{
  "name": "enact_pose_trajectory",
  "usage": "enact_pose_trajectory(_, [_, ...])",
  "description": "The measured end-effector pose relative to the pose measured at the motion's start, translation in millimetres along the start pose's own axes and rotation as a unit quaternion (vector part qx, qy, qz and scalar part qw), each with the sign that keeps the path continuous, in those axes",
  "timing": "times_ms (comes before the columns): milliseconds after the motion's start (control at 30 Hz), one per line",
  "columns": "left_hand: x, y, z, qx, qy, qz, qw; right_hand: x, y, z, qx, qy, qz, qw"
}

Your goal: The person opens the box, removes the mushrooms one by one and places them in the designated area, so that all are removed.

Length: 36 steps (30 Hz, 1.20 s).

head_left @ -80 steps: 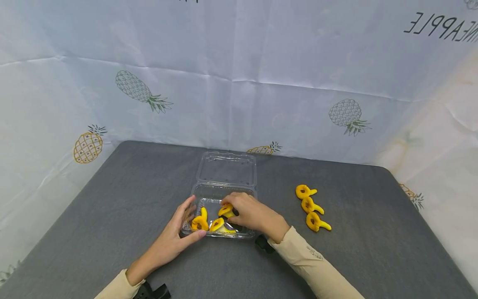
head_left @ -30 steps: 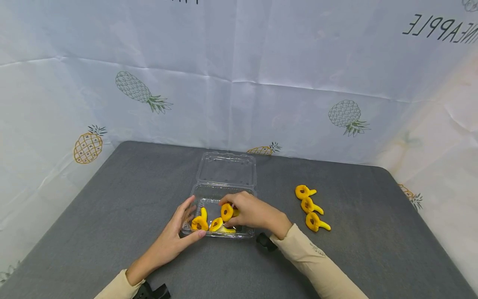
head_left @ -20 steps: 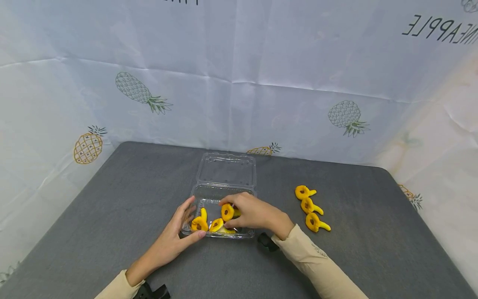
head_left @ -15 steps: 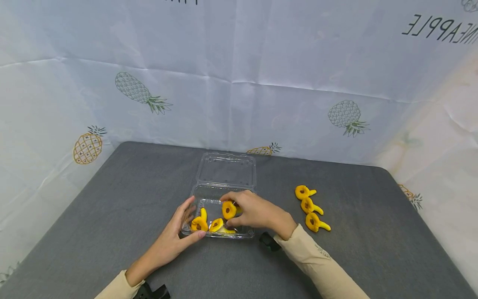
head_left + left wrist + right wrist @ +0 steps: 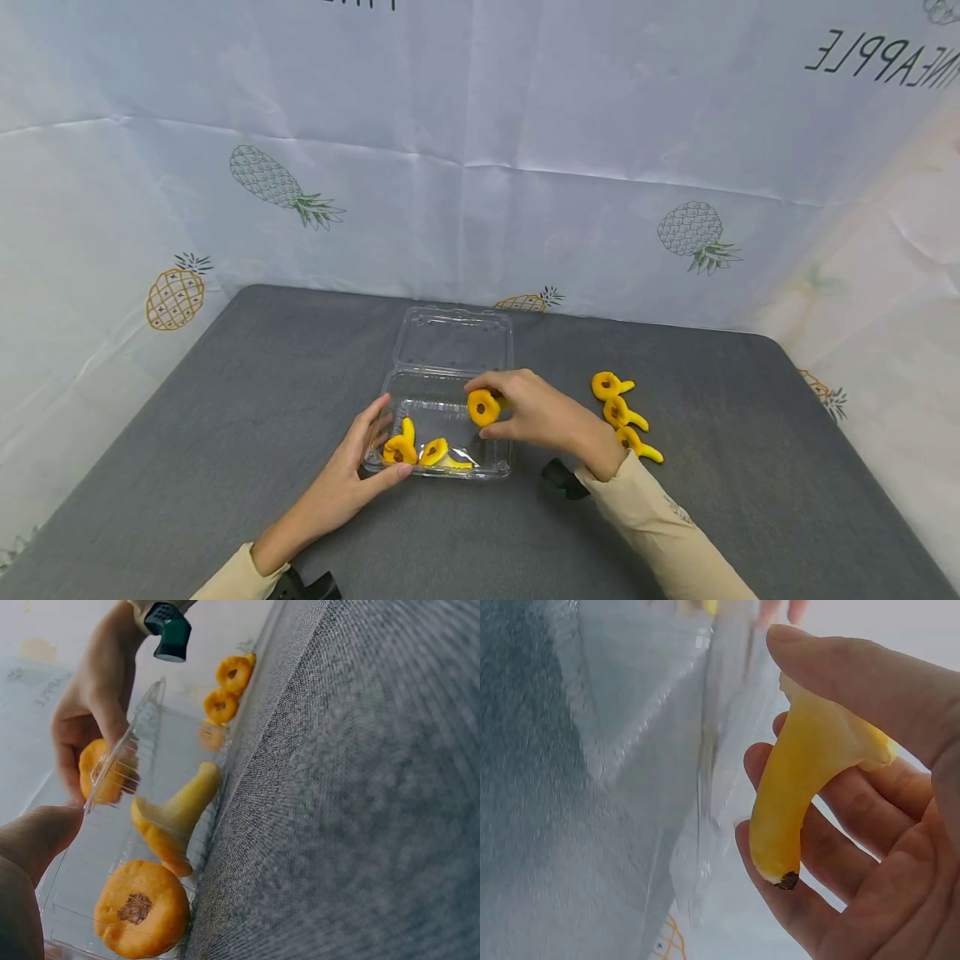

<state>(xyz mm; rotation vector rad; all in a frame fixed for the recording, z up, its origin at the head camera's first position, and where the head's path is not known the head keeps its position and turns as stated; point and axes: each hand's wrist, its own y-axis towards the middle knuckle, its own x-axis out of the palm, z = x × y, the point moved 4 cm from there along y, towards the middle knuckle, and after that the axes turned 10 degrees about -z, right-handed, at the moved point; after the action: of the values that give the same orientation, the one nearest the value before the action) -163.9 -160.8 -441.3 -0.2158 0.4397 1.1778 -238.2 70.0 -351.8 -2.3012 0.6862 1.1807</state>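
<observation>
Right hand lifts a yellow mushroom-shaped piece over the clear box.

The yellow piece has a round cap with a dark centre and a curved stem ending in a dark tip; it hangs above the right side of the clear clamshell box, pinched between thumb and fingers of the right hand, whose wrist angles in from the right. The left hand rests against the box's near left corner, fingers relaxed and spread, thumb on the front rim. Two more pieces lie inside the box; three others sit on the grey table just right of it.
</observation>
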Motion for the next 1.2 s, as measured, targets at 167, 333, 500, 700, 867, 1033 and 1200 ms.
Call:
enact_pose_trajectory(167, [0.2,0.0,0.6,-0.003,-0.002,0.000,1.0000,-9,-12,3,0.003,0.012,0.027,1.000])
enact_pose_trajectory(333, [0.1,-0.3,1.0,-0.003,0.001,0.002,1.0000,-17,-21,8,0.012,0.015,0.047,0.999])
enact_pose_trajectory(500, [-0.8,-0.6,1.0,0.002,0.009,0.007,0.9999,-23,-30,14,0.009,0.010,0.061,0.998])
enact_pose_trajectory(700, [-0.7,-0.5,1.0,0.001,0.005,0.006,1.0000,-29,-38,22,0.007,0.000,0.078,0.997])
enact_pose_trajectory(867, [-0.7,-0.5,1.0,-0.002,0.007,0.006,1.0000,-34,-43,30,0.024,0.004,0.086,0.996])
enact_pose_trajectory(1033, [-0.5,-0.2,0.8,-0.002,0.005,0.006,1.0000,-39,-48,38,0.038,0.015,0.090,0.995])
enact_pose_trajectory(1200, [0.1,0.3,0.1,-0.007,0.004,0.004,1.0000,-44,-52,48,0.047,0.025,0.093,0.994])
